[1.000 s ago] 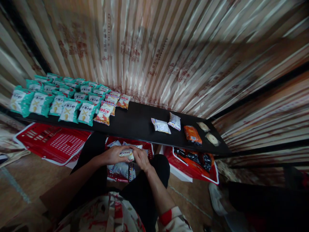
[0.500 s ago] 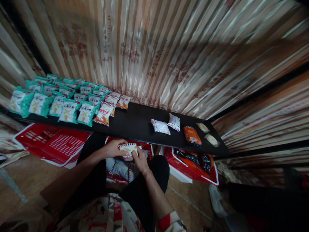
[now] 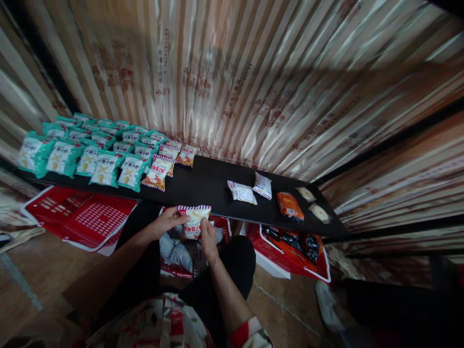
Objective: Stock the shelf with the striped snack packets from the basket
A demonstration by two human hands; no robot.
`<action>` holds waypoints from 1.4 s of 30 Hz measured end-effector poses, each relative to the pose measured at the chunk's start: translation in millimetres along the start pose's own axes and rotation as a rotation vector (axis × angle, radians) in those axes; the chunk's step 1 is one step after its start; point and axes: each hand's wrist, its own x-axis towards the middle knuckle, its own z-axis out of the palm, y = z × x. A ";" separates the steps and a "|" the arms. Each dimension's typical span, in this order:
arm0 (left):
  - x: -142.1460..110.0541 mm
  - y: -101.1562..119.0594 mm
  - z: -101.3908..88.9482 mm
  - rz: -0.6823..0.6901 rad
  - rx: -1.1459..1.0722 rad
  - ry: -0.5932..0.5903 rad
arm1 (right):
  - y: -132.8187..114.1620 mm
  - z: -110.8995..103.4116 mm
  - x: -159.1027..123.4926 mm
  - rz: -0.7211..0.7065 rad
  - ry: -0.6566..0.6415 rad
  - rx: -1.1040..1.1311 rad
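Both my hands hold one snack packet [image 3: 193, 220], white and orange with a red, white and blue striped edge, upright just below the front edge of the black shelf [image 3: 206, 186]. My left hand [image 3: 167, 222] grips its left side. My right hand [image 3: 208, 237] pinches its lower right corner. Below the packet sits a red basket [image 3: 223, 226] with more of the same packets. Matching packets [image 3: 158, 172] lie in a short row on the shelf, beside several rows of teal packets [image 3: 105, 166].
Two white packets [image 3: 242, 192], an orange packet [image 3: 289, 205] and two round pale items [image 3: 319, 211] lie further right on the shelf. An empty red basket [image 3: 79, 216] stands on the floor at left. Another red basket [image 3: 293, 246] holds dark packets. A striped curtain hangs behind.
Both hands have lifted the packet out of the basket, from knee height up to the shelf's front edge, and turned it upright.
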 end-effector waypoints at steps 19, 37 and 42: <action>15.0 -42.3 16.6 0.236 0.152 0.264 | -22.0 27.5 20.8 0.168 0.203 0.069; 25.5 -28.5 0.6 0.192 0.593 0.548 | -33.0 34.0 28.0 0.072 0.078 -0.010; 32.9 -28.5 -8.5 0.202 0.551 0.536 | -29.7 31.7 33.7 0.101 -0.002 0.094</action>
